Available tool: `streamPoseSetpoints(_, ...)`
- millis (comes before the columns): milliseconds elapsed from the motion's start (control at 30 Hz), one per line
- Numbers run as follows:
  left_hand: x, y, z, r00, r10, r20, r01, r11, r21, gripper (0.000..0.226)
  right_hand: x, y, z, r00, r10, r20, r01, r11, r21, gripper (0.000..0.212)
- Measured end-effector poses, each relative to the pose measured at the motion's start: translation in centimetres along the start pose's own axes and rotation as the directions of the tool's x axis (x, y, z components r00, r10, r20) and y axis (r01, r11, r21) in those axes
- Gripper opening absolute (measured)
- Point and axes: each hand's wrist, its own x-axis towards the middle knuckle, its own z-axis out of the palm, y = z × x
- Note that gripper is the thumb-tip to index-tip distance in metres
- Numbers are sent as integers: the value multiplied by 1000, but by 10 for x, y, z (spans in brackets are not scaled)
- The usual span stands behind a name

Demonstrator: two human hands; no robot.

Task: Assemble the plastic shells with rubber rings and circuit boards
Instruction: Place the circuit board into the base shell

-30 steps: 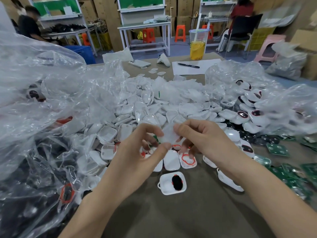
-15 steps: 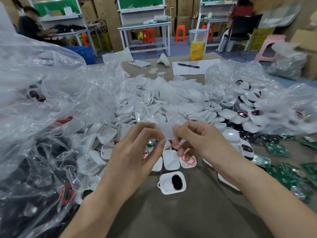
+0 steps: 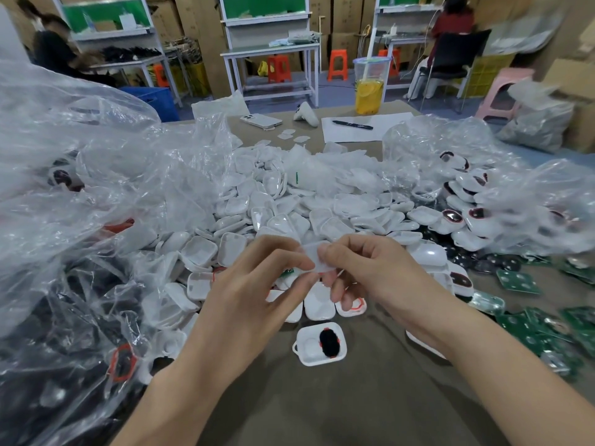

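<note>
Shell with red ring (image 3: pixel 320 344) lay open-side up at 6 o'clock, likely staged for its board. Left hand (image 3: pixel 254 294) and right hand (image 3: pixel 380 278) together pinched a white shell piece (image 3: pixel 317 257), raised for fitting. Shell pile (image 3: pixel 289 214) sat at 12 o'clock, circuit boards (image 3: pixel 518 281) at 3, within reach.

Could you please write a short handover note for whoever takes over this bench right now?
Left hand: fingers pinch a small translucent white plastic piece above the table.
Right hand: fingers pinch the same piece from the other side.
Things: heap of empty white plastic shells behind the hands; green square circuit boards to the right.
Done: one white shell with red ring and black oval insert lies on the brown table in front.
Left: the held piece, whose fit I cannot tell, and the heap of empty shells.
</note>
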Motion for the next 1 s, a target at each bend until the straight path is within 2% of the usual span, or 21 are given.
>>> streamPoseSetpoints(67, -1, -1, -1, 1000, 13, -2, -13, 1000, 2, 19, -1, 2, -1, 999, -29, -16, 27, 991, -131, 28)
streamPoseSetpoints(100, -2, -1, -1, 1000, 15, 6, -15, 1000, -2, 18, -2, 4, -1, 997, -68, -40, 55, 964, -262, 26)
streamPoseSetpoints(167, -6, -1, -5, 999, 1, 34, 0, 999, -32, 16, -7, 6, -7, 975, -210, -76, 132, 816, -563, 26)
streamPoseSetpoints(233, -14, -2, -8, 997, -9, 76, 14, 998, -66, 12, -14, 5, -18, 953, -303, -22, 195, 665, -721, 33)
streamPoseSetpoints(300, -23, -4, -12, 990, -5, 138, 17, 996, -85, 9, -20, 4, -29, 953, -298, 64, 237, 591, -771, 38)
streamPoseSetpoints(400, -29, -6, -14, 971, 39, 235, -22, 997, -76, 10, -26, 8, -40, 931, -297, 212, 328, 426, -843, 38)
streamPoseSetpoints(467, -28, -5, -14, 959, 70, 275, -55, 997, -63, 11, -28, 9, -40, 916, -264, 300, 385, 376, -843, 36)
streamPoseSetpoints(633, -25, -3, -15, 925, 113, 362, -110, 993, -31, 14, -29, 13, -43, 907, -186, 378, 421, 358, -834, 48)
streamPoseSetpoints(767, -24, 0, -15, 911, 125, 394, -137, 991, 1, 19, -31, 20, -40, 900, -140, 412, 435, 295, -851, 60)
streamPoseSetpoints(1000, -24, 0, -12, 913, 106, 394, -126, 992, 25, 15, -29, 26, -38, 890, -166, 426, 456, 267, -849, 49)
